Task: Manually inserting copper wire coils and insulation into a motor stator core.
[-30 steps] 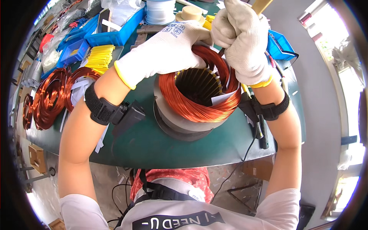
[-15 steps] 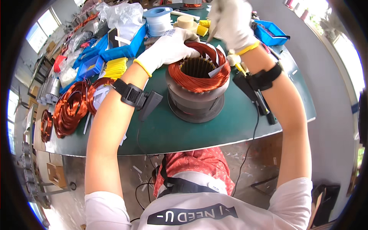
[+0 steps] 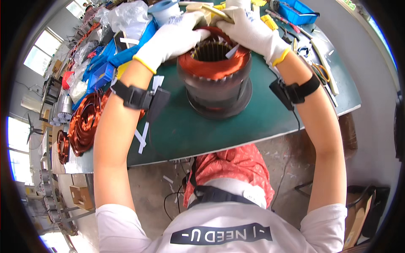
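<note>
A motor stator (image 3: pixel 217 90) stands upright on the green table, with red-brown copper winding (image 3: pixel 213 69) around its top and slots inside. White paper-like strips (image 3: pixel 232 51) poke out at the inner right of the winding. My gloved left hand (image 3: pixel 175 39) is closed at the winding's far left edge, thumb toward the opening; some fingers are hidden. My gloved right hand (image 3: pixel 249 33) is closed on a flat pale-yellow stick (image 3: pixel 217 13) beyond the far right rim. Both gloves are white with yellow cuffs, and a black strap device sits on each forearm.
Coils of copper wire (image 3: pixel 86 122) lie at the left, near blue bins (image 3: pixel 101 76) and clear plastic bags (image 3: pixel 128 19). White strips (image 3: pixel 145 130) lie left of the stator. A blue tray (image 3: pixel 295 12) and several hand tools (image 3: pixel 291 33) lie at the far right. A cable hangs from the right strap.
My right hand has come down from above to the winding's far right side, bringing the stick nearer my left hand. My view has shifted, and the stator now appears higher in it.
</note>
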Motion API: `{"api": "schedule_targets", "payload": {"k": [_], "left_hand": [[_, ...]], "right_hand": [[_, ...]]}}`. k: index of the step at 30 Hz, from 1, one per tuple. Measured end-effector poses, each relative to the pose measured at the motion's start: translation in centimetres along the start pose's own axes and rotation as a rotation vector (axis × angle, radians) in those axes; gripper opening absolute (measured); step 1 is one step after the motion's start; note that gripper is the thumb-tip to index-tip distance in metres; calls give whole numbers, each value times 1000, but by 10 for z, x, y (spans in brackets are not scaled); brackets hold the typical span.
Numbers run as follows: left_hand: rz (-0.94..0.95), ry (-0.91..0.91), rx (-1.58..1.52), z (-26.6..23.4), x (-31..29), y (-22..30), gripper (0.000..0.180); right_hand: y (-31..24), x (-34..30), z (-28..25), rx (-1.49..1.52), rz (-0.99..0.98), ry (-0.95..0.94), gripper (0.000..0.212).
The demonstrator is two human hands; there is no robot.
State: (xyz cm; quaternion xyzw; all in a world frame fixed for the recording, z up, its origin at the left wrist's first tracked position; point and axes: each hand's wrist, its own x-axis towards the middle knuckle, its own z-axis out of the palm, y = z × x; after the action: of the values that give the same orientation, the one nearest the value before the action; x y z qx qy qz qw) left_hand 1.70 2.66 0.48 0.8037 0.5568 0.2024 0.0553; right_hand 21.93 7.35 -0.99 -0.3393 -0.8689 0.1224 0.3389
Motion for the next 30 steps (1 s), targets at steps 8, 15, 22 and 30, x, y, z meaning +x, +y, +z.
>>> {"api": "schedule_targets", "payload": {"k": [8,15,22,30], "left_hand": [[-245,120,-23,11,-22,1,40],[-246,149,-324,-26,-18,-37,39],[-100,-261,-1297,42,14,-30,34],[-21,-92,-1060,31,2,-17,36]], "right_hand": [[0,18,-8,-29,74,-229,43],[-19,-6,-26,127,143,-165,28],[-8,-11,5,-222,-22,77,40],[-17,-6,-2,-243,-89,27,36]]}}
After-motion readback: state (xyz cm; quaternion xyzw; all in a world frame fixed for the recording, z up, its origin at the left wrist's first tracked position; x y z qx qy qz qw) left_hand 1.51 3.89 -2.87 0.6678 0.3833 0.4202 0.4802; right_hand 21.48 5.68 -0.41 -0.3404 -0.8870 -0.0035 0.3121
